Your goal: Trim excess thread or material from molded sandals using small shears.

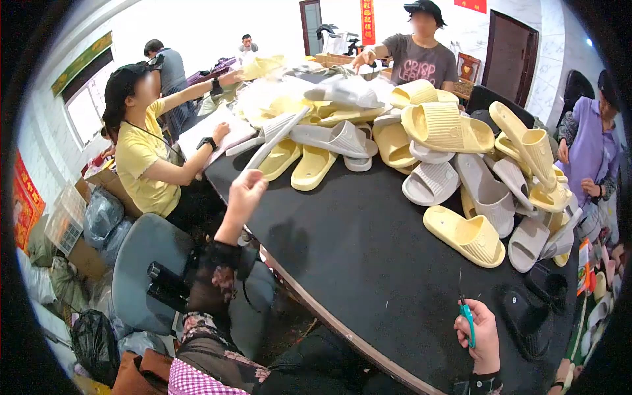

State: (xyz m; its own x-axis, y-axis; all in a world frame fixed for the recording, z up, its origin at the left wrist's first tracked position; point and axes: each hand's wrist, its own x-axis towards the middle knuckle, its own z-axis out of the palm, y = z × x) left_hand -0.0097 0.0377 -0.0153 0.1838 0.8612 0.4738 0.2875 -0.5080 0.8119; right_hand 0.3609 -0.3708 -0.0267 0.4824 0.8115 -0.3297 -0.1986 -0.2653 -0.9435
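My left hand (245, 197) is raised over the near left edge of the black table (342, 263), its fingers curled at the lower end of a grey slipper (284, 139) tilted up against the pile. Small scissors with teal handles (468, 325) are in my right hand (484, 334), blades pointing away from me. Beyond my hands, yellow and grey ribbed slippers lie heaped; a yellow slipper (465, 236) is nearest my right hand, sole down. To the right of that hand are a black slipper (525, 324) and another black slipper (548, 287).
A person in yellow (148, 151) reaches into the pile from the left. Another person in a dark T-shirt (424, 59) stands behind it, and one in purple (588, 148) at the right. A grey chair (148, 270) and stuffed bags (102, 214) stand left of the table.
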